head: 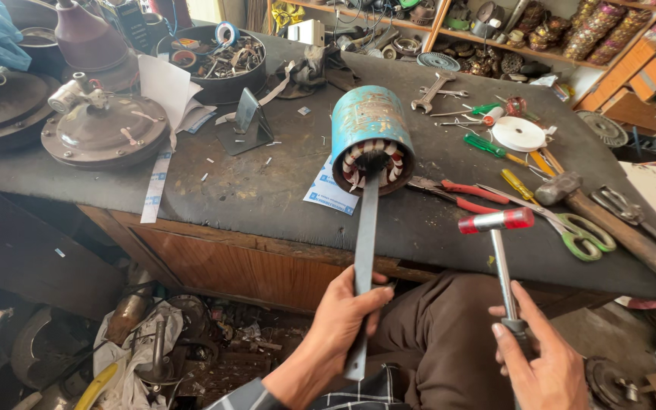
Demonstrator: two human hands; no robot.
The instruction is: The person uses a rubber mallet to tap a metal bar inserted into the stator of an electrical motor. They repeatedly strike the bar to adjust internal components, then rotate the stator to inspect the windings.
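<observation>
A blue cylindrical motor stator [371, 130] lies on its side on the dark workbench [267, 190], its open end with copper windings facing me. My left hand [347, 315] grips a long flat metal bar [364, 250] whose far end reaches into the stator's opening. My right hand [540, 357] holds the metal handle of a small hammer with red-capped head [496, 221], raised over the bench's front edge, right of the bar.
Red-handled pliers [465, 193], green scissors [582, 235], a wooden-handled hammer [609, 220], screwdrivers, a tape roll [518, 134] and spanners lie at the right. A round metal motor cover [105, 133] and a tray of parts [218, 57] sit at left. Clutter covers the floor below.
</observation>
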